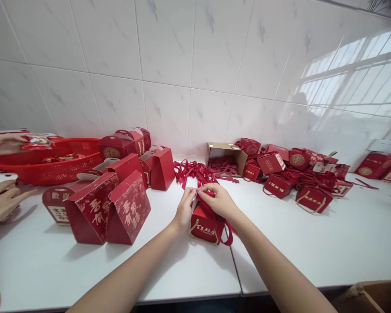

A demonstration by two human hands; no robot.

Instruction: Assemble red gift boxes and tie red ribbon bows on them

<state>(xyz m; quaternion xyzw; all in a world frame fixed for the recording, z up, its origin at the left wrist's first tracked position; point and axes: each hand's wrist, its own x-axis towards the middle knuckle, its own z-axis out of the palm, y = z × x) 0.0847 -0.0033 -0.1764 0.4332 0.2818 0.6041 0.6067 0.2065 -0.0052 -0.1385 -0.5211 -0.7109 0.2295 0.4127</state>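
Observation:
A small red gift box with gold lettering and gold cord trim stands on the white table in front of me. My left hand is closed at the box's top left edge, fingertips pinching its upper flaps. From the other side my right hand pinches the same top, its fingertips meeting those of the left. A dark red ribbon loops down the box's right side, under my right wrist. What exactly lies between the fingertips is partly hidden.
Red peaked boxes stand at left, near a red plastic basket. Another person's hands work there, one holding a small packet. Behind lie loose ribbons and an open cardboard box. Several ribboned boxes are piled right.

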